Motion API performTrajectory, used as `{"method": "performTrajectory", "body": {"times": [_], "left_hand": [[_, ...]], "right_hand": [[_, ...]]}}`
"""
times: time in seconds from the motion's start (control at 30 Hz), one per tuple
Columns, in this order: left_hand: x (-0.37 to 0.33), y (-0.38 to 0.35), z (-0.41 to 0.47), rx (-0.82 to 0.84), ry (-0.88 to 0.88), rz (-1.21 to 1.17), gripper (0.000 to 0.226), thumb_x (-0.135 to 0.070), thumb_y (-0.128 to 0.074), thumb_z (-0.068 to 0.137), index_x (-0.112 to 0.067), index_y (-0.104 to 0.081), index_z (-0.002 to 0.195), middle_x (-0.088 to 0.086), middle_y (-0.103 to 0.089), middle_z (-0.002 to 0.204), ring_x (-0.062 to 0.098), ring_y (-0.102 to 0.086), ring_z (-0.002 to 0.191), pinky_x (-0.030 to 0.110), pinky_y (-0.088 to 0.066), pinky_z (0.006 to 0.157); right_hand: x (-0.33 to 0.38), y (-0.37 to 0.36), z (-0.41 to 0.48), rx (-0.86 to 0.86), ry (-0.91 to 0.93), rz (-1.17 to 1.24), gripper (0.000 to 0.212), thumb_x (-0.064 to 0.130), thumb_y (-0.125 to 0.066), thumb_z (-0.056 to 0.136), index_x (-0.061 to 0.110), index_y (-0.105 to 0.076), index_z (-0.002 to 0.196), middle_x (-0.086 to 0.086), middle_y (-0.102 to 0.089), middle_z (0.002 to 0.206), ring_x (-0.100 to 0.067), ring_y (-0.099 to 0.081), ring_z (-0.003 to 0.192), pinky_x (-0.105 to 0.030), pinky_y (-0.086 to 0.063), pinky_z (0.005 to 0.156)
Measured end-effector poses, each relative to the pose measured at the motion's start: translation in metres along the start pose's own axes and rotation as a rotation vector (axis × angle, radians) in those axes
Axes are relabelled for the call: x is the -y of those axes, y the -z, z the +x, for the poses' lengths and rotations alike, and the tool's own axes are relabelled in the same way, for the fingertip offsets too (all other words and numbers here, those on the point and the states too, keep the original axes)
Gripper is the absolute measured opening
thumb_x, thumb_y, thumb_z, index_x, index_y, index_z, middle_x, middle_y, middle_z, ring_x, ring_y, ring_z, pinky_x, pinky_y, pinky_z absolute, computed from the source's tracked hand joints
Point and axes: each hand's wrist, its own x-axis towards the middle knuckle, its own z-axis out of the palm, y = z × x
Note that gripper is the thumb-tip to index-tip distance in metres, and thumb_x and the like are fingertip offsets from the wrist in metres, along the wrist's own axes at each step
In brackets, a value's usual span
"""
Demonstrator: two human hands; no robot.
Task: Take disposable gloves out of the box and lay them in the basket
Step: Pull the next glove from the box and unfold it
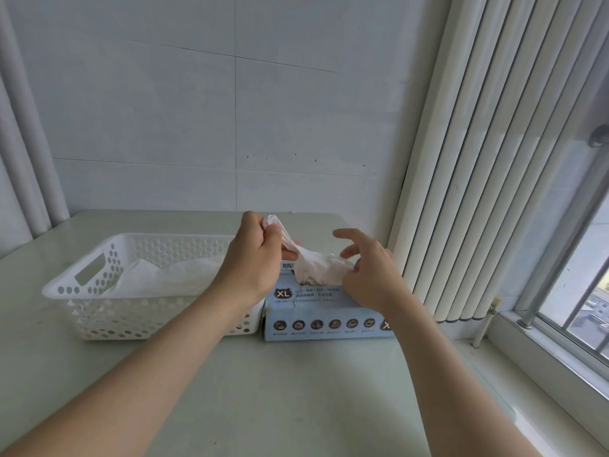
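On table (pixel 296 390): box (pixel 323 324). Left of box, just beside it: basket (pixel 131 318), with gloves (pixel 171 278) in it. On box top: glove (pixel 318 268), half out. Right of box: blinds (pixel 478 159).
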Motion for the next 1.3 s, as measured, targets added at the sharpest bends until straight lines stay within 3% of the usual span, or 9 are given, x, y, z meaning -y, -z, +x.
{"method": "performTrajectory", "body": {"times": [0.13, 0.2, 0.27, 0.4, 0.73, 0.87, 0.97, 1.13, 1.3], "left_hand": [[-0.001, 0.001, -0.005, 0.179, -0.16, 0.347, 0.014, -0.02, -0.047, 0.105, -0.028, -0.057, 0.11, -0.006, -0.072, 0.107, 0.001, -0.061, 0.068, 0.02, -0.046, 0.066], [-0.002, -0.005, -0.013, 0.285, -0.329, 0.6, 0.026, -0.018, -0.05, 0.103, -0.031, -0.064, 0.12, -0.007, -0.067, 0.122, -0.005, -0.059, 0.095, 0.021, -0.045, 0.086], [0.003, -0.015, -0.02, 0.332, -0.513, 0.811, 0.036, -0.017, -0.049, 0.103, -0.029, -0.061, 0.134, -0.011, -0.061, 0.14, 0.008, -0.052, 0.129, 0.032, -0.037, 0.109], [0.019, -0.027, -0.029, 0.363, -0.601, 1.011, 0.036, -0.03, -0.038, 0.112, -0.025, -0.047, 0.146, -0.004, -0.034, 0.167, 0.018, -0.041, 0.146, 0.038, -0.033, 0.115], [0.02, -0.03, -0.029, 0.358, -0.568, 1.222, 0.037, -0.051, -0.039, 0.108, -0.025, -0.048, 0.132, -0.007, -0.064, 0.121, 0.02, -0.059, 0.114, 0.039, -0.038, 0.099], [0.025, -0.031, -0.029, 0.359, -0.578, 1.265, 0.036, -0.05, -0.034, 0.108, -0.026, -0.049, 0.13, -0.009, -0.067, 0.12, 0.02, -0.058, 0.116, 0.041, -0.037, 0.097], [0.026, -0.032, -0.03, 0.362, -0.6, 1.292, 0.038, -0.048, -0.03, 0.109, -0.026, -0.05, 0.133, -0.009, -0.068, 0.122, 0.019, -0.058, 0.116, 0.042, -0.036, 0.099], [0.022, -0.03, -0.028, 0.381, -0.56, 1.141, 0.042, -0.043, -0.034, 0.094, -0.028, -0.055, 0.127, -0.011, -0.067, 0.122, 0.018, -0.057, 0.115, 0.037, -0.036, 0.102], [0.003, -0.024, -0.026, 0.328, -0.325, 0.573, 0.042, -0.037, -0.039, 0.098, -0.022, -0.062, 0.13, -0.011, -0.063, 0.131, 0.01, -0.052, 0.127, 0.03, -0.043, 0.105]], "right_hand": [[-0.003, 0.003, 0.002, -0.092, -0.157, 0.052, 0.037, 0.012, -0.061, 0.087, 0.023, -0.074, 0.119, 0.01, -0.071, 0.088, -0.011, -0.064, 0.095, -0.008, -0.042, 0.058], [-0.006, 0.004, 0.002, -0.127, -0.198, 0.021, 0.028, 0.015, -0.062, 0.084, 0.021, -0.08, 0.104, 0.009, -0.073, 0.083, -0.018, -0.065, 0.1, -0.022, -0.05, 0.066], [-0.007, 0.005, 0.002, -0.142, -0.224, -0.004, 0.021, 0.013, -0.06, 0.081, 0.015, -0.08, 0.082, 0.003, -0.072, 0.072, -0.023, -0.066, 0.086, -0.031, -0.055, 0.063], [-0.007, 0.006, 0.003, -0.236, -0.253, 0.093, 0.024, 0.017, -0.058, 0.087, 0.002, -0.074, 0.078, -0.017, -0.065, 0.063, -0.028, -0.059, 0.066, -0.04, -0.056, 0.062], [0.007, 0.008, 0.004, -0.523, -0.065, 0.475, 0.01, 0.026, -0.047, 0.111, 0.024, -0.056, 0.107, 0.004, -0.065, 0.083, -0.026, -0.062, 0.07, -0.043, -0.054, 0.066], [0.009, 0.013, 0.001, -0.741, -0.053, 0.616, 0.011, 0.027, -0.041, 0.113, 0.024, -0.052, 0.111, 0.001, -0.054, 0.071, -0.013, -0.048, 0.059, -0.037, -0.045, 0.059], [0.013, 0.028, 0.001, -0.839, -0.089, 0.794, 0.011, 0.034, -0.04, 0.113, 0.032, -0.05, 0.111, -0.003, -0.059, 0.079, -0.015, -0.058, 0.065, -0.043, -0.057, 0.064], [0.023, 0.031, 0.0, -0.627, -0.086, 1.045, 0.012, 0.031, -0.044, 0.114, 0.023, -0.053, 0.114, 0.001, -0.063, 0.075, -0.019, -0.059, 0.063, -0.032, -0.052, 0.051], [0.037, 0.022, -0.007, -0.276, -0.092, 1.153, 0.019, 0.031, -0.047, 0.113, 0.016, -0.056, 0.122, 0.005, -0.068, 0.082, -0.011, -0.061, 0.063, -0.027, -0.047, 0.052]]}}
